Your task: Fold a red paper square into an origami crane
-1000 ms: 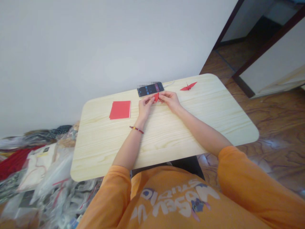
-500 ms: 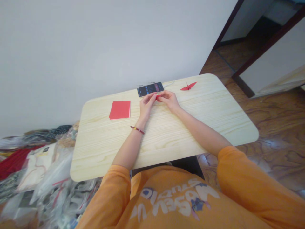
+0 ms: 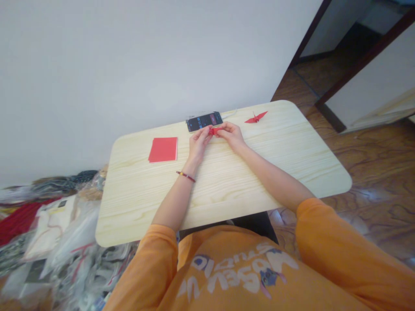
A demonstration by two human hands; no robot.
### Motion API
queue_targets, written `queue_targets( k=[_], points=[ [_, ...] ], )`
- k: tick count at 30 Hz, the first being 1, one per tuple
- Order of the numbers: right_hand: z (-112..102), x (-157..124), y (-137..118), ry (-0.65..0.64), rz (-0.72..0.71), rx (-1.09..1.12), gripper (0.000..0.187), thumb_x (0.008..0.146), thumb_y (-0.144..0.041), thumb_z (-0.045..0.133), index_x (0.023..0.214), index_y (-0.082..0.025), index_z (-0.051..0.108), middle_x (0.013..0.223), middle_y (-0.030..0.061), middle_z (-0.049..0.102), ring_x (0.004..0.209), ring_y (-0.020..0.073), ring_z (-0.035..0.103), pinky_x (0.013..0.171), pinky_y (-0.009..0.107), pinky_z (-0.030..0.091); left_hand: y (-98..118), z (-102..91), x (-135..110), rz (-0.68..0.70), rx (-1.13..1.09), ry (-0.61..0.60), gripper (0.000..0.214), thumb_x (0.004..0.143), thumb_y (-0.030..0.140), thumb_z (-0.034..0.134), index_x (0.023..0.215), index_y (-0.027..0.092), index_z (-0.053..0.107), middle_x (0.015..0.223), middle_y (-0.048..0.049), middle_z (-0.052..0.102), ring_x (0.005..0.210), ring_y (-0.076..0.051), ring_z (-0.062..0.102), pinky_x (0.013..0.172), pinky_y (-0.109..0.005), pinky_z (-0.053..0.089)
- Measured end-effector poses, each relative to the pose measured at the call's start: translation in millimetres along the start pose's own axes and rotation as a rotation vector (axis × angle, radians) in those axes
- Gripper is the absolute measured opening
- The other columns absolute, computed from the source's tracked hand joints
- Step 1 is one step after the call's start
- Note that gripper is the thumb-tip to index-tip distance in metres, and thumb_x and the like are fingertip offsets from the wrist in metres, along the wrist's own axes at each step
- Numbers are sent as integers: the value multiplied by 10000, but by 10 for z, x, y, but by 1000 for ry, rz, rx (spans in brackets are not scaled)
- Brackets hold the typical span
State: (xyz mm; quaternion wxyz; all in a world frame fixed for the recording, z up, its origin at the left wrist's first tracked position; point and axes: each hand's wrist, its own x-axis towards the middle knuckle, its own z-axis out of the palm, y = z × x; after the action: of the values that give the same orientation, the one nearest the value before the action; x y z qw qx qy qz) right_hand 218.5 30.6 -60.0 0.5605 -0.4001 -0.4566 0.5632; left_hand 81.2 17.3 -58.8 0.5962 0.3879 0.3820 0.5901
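Between my fingertips is a small piece of folded red paper (image 3: 214, 131), partly covered by the fingers. My left hand (image 3: 199, 141) pinches its left side, and my right hand (image 3: 231, 135) grips its right side. Both hands are closed on the paper over the far middle of the table. Just beyond them lies a phone (image 3: 204, 121) with a lit dark screen. A red paper crane (image 3: 256, 117) with spread wings rests to the right of my right hand. Left of my left hand sits a stack of square red paper (image 3: 163, 149).
The pale wood table (image 3: 227, 185) has rounded corners and meets a white wall (image 3: 145, 65) at the back. A white cable (image 3: 231, 114) runs from the phone. Plastic bags and clothes (image 3: 65, 229) are heaped on the left, below the table's level.
My hands have drawn slightly apart, and more of the folded red paper shows between them. The crane, phone and paper stack stay in place.
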Motion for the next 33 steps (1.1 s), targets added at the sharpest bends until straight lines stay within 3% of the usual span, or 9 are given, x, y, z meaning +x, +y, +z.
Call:
queue_targets(
  k=[7, 16, 27, 33],
  points=[
    [-14, 15, 12, 31, 13, 51, 194, 617, -232, 720, 690, -190, 545, 722, -12, 674, 689, 116, 619, 751, 288, 520, -36, -49, 20, 43, 21, 59, 253, 750, 409, 735, 865, 184, 731, 989, -69, 741, 930, -171, 696, 912, -352, 549],
    [15, -19, -30, 37, 37, 35, 232, 604, -250, 757, 691, -188, 551, 760, -6, 700, 700, 115, 631, 749, 281, 522, -58, -67, 12, 127, 160, 108, 336, 651, 352, 813, 928, 182, 729, 880, -67, 747, 874, -193, 705, 862, -356, 560],
    [3, -15, 3, -18, -54, -28, 287, 532, -296, 825, 664, -192, 593, 757, -2, 692, 732, 138, 635, 774, 303, 527, -39, -67, -18, 198, 297, 126, 284, 652, 327, 798, 871, 162, 724, 909, -93, 756, 835, -190, 718, 805, -324, 570],
    [11, -20, 37, -4, -99, -150, 223, 611, -342, 776, 729, -186, 671, 776, 16, 698, 696, 142, 623, 726, 310, 531, -7, -35, -53, 215, 343, 130, 253, 676, 270, 777, 894, 156, 719, 856, -87, 755, 805, -188, 723, 796, -317, 565]
  ],
)
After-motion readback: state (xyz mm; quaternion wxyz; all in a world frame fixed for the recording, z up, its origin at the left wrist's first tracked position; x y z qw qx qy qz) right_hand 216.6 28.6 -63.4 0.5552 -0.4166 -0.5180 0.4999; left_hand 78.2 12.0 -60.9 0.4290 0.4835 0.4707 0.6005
